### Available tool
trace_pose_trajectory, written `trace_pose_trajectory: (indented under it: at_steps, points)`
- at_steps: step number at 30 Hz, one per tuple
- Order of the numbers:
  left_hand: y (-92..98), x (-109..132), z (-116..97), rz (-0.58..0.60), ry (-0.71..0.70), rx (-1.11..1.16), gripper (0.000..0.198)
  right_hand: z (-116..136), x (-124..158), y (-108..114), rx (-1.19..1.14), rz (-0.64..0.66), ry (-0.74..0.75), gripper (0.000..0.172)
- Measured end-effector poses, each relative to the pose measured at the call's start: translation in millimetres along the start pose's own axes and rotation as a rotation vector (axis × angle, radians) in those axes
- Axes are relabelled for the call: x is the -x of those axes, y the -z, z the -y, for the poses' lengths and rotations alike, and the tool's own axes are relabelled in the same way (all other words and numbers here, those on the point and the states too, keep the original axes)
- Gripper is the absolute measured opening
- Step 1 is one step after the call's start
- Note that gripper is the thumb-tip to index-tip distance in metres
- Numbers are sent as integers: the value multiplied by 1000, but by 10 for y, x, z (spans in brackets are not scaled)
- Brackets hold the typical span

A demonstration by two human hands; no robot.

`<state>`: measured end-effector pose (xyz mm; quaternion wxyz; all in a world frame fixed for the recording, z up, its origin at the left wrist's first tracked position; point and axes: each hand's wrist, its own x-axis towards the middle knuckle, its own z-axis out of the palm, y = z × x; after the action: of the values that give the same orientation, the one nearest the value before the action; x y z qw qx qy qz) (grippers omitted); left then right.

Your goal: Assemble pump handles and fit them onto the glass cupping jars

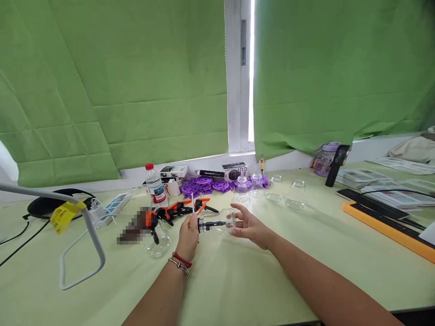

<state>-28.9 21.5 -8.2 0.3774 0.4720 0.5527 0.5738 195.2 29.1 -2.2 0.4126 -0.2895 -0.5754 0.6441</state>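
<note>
Fingers of the left hand grip the clear bottle by its black-collared end, centre frame; the right hand's spread around its base.

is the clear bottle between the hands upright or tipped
Tipped sideways: the clear bottle is roughly level, its neck at the left hand, its base toward the right hand.

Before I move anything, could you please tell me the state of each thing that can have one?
Held glass bottle, sideways, dark piece inside.
Water bottle, upright, red cap on.
Left glass bottle, upright, apparently topped.
Four rear glass bottles, neck up, topless.
Green curtains, drawn, gap between.
Power strip, charger plugged in.
</note>
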Motion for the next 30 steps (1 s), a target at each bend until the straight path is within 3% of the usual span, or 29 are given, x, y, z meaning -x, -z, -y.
trace_pose_trajectory:
  at_steps: [2, 7, 13, 18, 21, 25, 28, 30]
  points:
    - [-7, 5, -8, 0, 0, -7, 40, 17, 4, -3, 19, 5, 9, 84]
    - [-4, 50, -47, 24, -31, -39, 39, -49, -38, 14, 43, 19, -119, 57]
    - [-27, 125, -131, 136, -37, -41, 38, -137, -70, 39, 96, 15, -299, 76]
    - [-68, 145, -163, 170, 53, 58, 35, -87, -67, 2, 118, -72, -351, 80]
    - [-67, 132, -154, 158, 94, 91, 33, -66, -73, 0, 102, -79, -300, 78]
    - [-39, 86, -142, 119, 122, 146, 32, -23, -37, 45, 43, -29, -43, 59]
    - [-18, 65, -151, 96, 143, 176, 33, 13, 3, 80, 64, 50, 86, 84]
    - [-11, 66, -163, 97, 153, 181, 33, 24, 12, 92, 87, 79, 106, 82]
